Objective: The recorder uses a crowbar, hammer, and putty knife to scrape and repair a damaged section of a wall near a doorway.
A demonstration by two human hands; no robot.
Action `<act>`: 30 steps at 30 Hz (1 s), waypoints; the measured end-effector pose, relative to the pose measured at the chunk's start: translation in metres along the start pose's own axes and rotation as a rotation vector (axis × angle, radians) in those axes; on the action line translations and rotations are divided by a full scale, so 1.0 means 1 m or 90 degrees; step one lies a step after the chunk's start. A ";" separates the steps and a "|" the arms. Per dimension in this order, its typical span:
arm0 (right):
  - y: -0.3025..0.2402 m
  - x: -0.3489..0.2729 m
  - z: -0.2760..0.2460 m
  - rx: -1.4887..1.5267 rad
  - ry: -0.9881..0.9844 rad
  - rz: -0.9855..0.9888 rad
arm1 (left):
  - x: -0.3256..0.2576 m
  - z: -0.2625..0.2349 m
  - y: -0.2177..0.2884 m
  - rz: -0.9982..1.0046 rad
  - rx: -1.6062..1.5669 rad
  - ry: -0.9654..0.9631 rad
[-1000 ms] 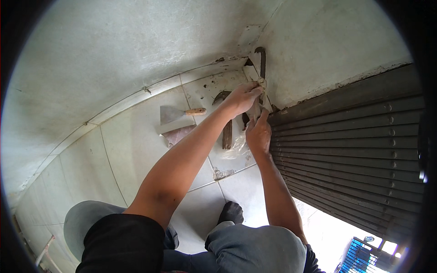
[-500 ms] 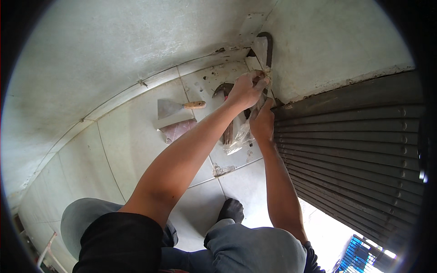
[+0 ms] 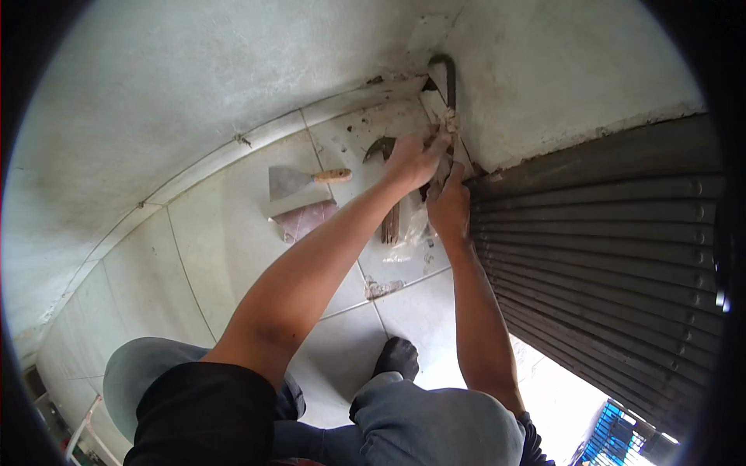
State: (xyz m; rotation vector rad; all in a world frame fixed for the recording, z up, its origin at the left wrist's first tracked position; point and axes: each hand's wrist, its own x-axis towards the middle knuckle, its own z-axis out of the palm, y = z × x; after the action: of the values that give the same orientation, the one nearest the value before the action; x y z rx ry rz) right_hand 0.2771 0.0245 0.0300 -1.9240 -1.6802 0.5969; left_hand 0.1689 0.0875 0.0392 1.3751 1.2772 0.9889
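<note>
My left hand [image 3: 416,161] is closed, fingers pinched on a crumpled clear plastic bag [image 3: 418,231] near the wall corner. Just below it, my right hand [image 3: 449,208] is wrapped round the same bag, whose greyish contents I cannot make out. A pale crumpled wad [image 3: 448,120] sits at my left fingertips. Right behind it, a dark pry bar [image 3: 451,81] with a hooked top leans in the corner. A claw hammer [image 3: 390,225] lies on the floor, partly covered by my left hand and forearm.
To the left lie a wide putty knife [image 3: 291,185] with a wooden handle and a pinkish packet [image 3: 307,221]. A ribbed dark metal shutter [image 3: 598,256] closes off the right side. The tiled floor [image 3: 233,241] has a chipped patch [image 3: 382,290] near my foot.
The clear film that stood up along the pry bar has come down, and the pale wad shows more. My left hand has shifted slightly down and left; my right hand has barely moved.
</note>
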 end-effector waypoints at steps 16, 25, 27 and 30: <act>0.009 -0.007 0.003 -0.026 0.008 -0.010 | 0.003 -0.006 -0.037 -0.119 -0.255 0.034; 0.031 -0.002 0.011 -0.136 -0.067 0.016 | 0.003 -0.003 -0.039 -0.140 -0.261 0.034; 0.022 -0.014 0.013 -0.037 -0.043 0.050 | 0.002 -0.009 -0.045 -0.160 -0.255 0.051; 0.011 -0.028 0.006 -0.022 0.024 -0.009 | 0.002 -0.015 -0.042 -0.128 -0.278 0.068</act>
State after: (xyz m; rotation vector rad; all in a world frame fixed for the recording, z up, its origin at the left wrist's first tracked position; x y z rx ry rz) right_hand 0.2777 -0.0036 0.0186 -1.9328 -1.6894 0.5258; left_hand 0.1465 0.0903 0.0008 0.8532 1.1636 1.1298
